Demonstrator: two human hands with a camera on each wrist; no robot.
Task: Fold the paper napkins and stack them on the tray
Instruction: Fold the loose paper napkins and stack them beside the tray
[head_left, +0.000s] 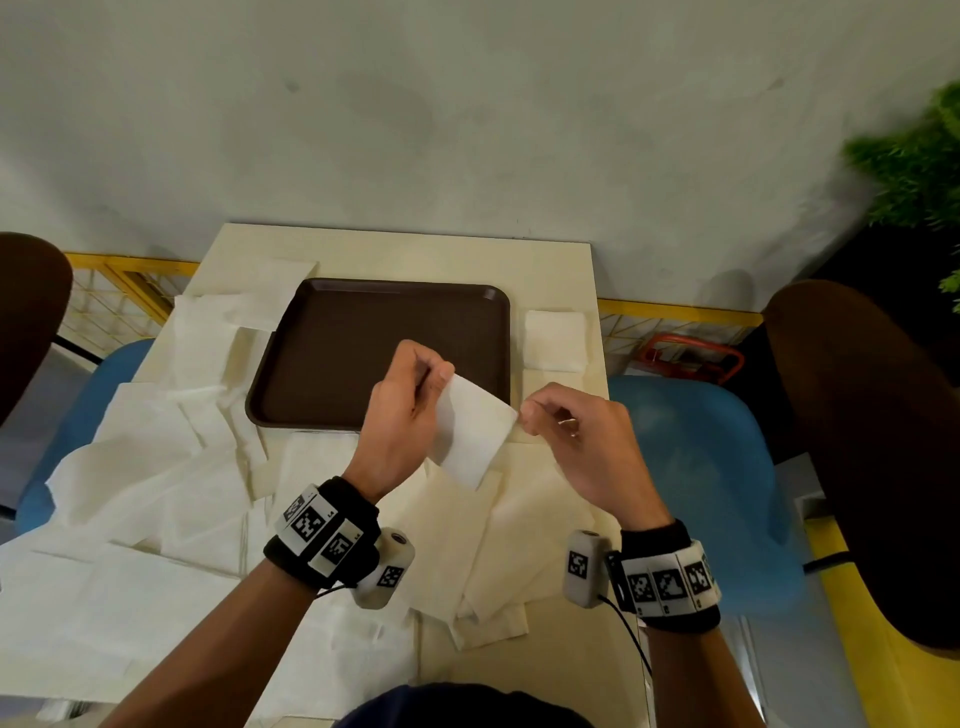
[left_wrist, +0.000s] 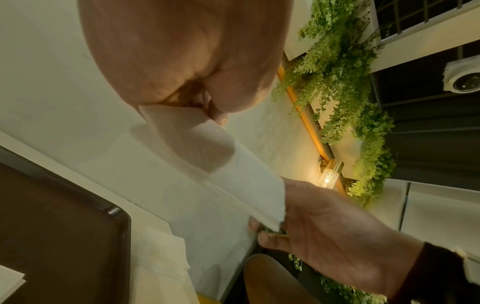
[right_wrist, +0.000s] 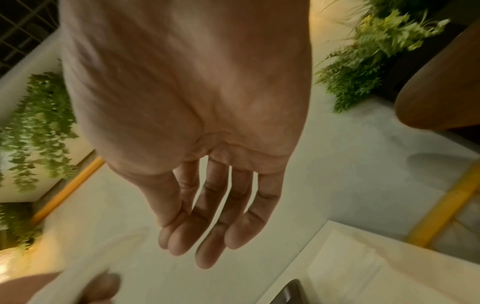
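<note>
Cream table (head_left: 550, 260), empty dark brown plastic tray (head_left: 332, 353). Left hand (head_left: 402, 415) pinches a folded white paper napkin (head_left: 470, 431) held above the tray's near edge; right hand (head_left: 582, 441), fingers loosely extended, touches its corner. Align edges squarely before creasing.

Loose napkins (head_left: 156, 467) lie left of the tray (head_left: 337, 353), folded napkins (head_left: 555, 340) right.

A café or small eatery, at a dining table set against a wall.

A dark brown plastic serving tray (head_left: 379, 353) lies on the cream square worktop (head_left: 550, 260), loose white paper napkins (head_left: 156, 467) spread around it; blue moulded chairs (head_left: 701, 467) stand left and right, hanging green foliage (left_wrist: 345, 82) trails down the pale wall beside a lit glass wall lamp (left_wrist: 328, 178), and a white dome security camera (left_wrist: 462, 77) sits overhead.
</note>
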